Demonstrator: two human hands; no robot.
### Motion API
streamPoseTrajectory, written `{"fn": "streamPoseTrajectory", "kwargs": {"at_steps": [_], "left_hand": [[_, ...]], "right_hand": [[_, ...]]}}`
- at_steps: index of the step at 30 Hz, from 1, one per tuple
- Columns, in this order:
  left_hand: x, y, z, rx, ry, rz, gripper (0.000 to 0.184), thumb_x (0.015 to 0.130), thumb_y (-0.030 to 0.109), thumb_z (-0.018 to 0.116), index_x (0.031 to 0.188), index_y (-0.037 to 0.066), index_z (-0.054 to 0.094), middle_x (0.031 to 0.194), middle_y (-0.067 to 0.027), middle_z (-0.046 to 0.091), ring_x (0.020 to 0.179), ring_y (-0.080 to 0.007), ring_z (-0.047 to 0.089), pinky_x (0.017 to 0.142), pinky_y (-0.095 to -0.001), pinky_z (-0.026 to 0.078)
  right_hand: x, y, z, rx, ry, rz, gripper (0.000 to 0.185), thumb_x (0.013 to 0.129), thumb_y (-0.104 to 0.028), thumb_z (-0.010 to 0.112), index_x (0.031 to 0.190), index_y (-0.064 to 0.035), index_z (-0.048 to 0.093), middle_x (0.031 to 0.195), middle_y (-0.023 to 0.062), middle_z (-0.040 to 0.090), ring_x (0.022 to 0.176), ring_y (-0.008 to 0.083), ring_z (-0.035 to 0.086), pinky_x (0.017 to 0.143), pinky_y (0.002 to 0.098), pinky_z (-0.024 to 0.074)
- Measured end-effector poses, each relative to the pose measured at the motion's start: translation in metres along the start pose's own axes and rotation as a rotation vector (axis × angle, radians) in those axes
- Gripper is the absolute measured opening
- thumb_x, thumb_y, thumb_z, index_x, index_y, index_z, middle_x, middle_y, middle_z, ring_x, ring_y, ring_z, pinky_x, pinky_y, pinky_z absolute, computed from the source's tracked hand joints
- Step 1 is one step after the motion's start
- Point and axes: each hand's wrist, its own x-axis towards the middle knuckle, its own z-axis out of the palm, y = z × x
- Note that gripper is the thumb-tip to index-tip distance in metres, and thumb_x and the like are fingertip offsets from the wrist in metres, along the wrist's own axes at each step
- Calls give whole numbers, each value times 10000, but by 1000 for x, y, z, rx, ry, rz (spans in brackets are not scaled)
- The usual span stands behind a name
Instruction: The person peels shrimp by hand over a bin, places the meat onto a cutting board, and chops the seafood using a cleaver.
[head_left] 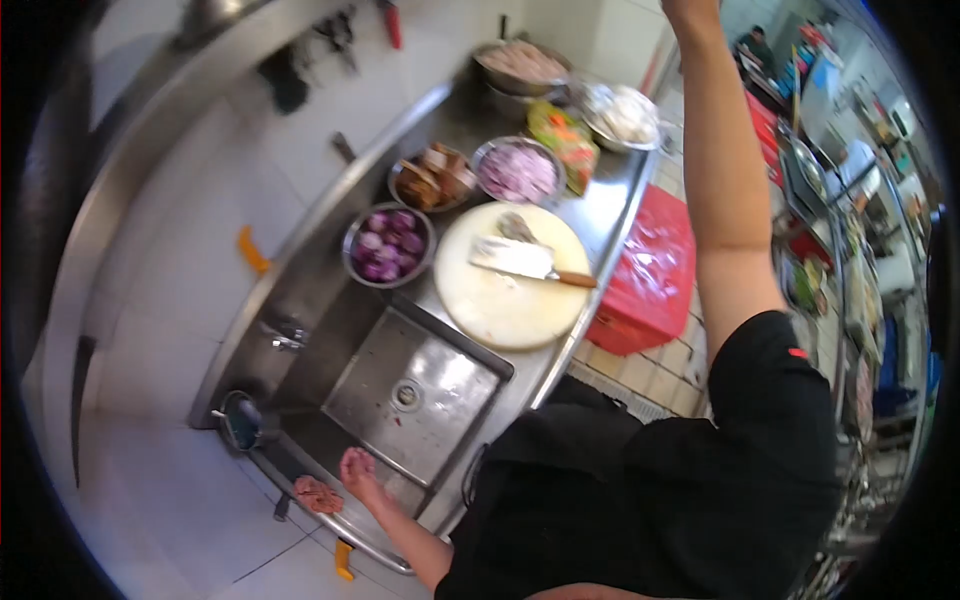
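My left hand point(358, 470) hovers over the near-left end of the steel sink point(408, 395), with its fingers loosely curled but apart and nothing visible in them. Close beside it, on the sink's rim, lies a crumpled pinkish-brown lump point(318, 494) whose kind I cannot make out. My right arm reaches up, and only the base of my right hand point(690, 6) shows at the top edge; its fingers are out of frame. A cleaver point(515, 258) with a wooden handle rests on the round white cutting board point(475, 310), beside a small greyish heap point(517, 228).
Around the board stand bowls of peeled purple onions point(390, 243), brown chunks point(435, 178), chopped onion point(517, 173) and pale pink meat point(523, 62). A colourful plastic bag point(568, 140) lies near a white-filled bowl point(622, 115). A red container point(645, 275) stands on the tiled floor.
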Motion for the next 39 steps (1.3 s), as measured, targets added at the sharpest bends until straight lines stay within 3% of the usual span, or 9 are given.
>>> {"fn": "streamPoseTrajectory", "kwargs": {"at_steps": [3,6,10,18,21,25,29,34,39], "left_hand": [[-3,12,13,99,-2,-12,206,1034,209,707,1198,88,680,1087,-37,722,980,-149,681,899,-310,557],[-7,36,48,162,1,7,219,1051,194,675,1218,53,664,1102,-54,715,1009,-149,675,911,-312,548],[-8,60,131,267,-228,99,240,1028,145,703,1226,12,677,1098,-68,716,993,-149,681,895,-297,553],[-79,22,357,450,-633,198,248,1006,116,725,1217,-7,687,1125,-77,719,1024,-136,676,903,-276,552],[-87,-9,424,543,-685,318,276,989,124,743,1232,5,685,1141,-73,728,1019,-132,683,897,-286,557],[-77,-30,541,927,-765,584,332,912,79,761,1237,42,700,1124,-117,731,984,-248,717,919,-349,564],[-56,-49,608,1306,-840,1010,312,834,72,758,1142,44,717,1103,-166,713,979,-387,695,916,-456,552],[-50,-16,630,1492,-934,711,189,818,106,722,996,47,695,1020,-173,736,963,-409,694,856,-468,554],[-37,24,562,813,-621,559,340,857,64,834,1127,26,632,908,-38,677,817,-117,613,732,-287,531]], "right_hand": [[-151,106,-108,-546,-166,262,451,985,-356,599,883,70,709,816,273,726,754,432,715,719,503,552],[-334,173,-165,-678,-229,718,441,962,-321,592,963,108,693,888,366,701,849,503,710,792,553,544],[-479,187,-164,119,-179,1460,285,1004,-145,520,1077,87,668,919,231,730,700,315,747,642,412,668],[-525,219,-146,87,-484,1843,262,1045,-237,590,1058,25,589,842,140,681,652,270,717,471,380,569],[-508,177,-170,-381,-741,1076,356,979,-331,731,1046,2,626,903,185,671,728,321,688,621,446,540],[-486,108,-154,130,-1162,481,326,861,-259,780,1062,-44,639,980,199,667,966,407,645,872,518,517],[-508,103,-116,150,-1416,327,306,848,-111,667,1126,-16,580,1038,214,662,934,425,646,837,522,538],[-467,94,-123,131,-1724,628,389,808,-23,655,1162,-1,494,1026,258,597,986,451,663,866,540,540],[-433,113,-181,238,-1726,739,586,924,-163,643,1444,5,430,1318,306,603,1124,457,664,1006,538,520]]}}
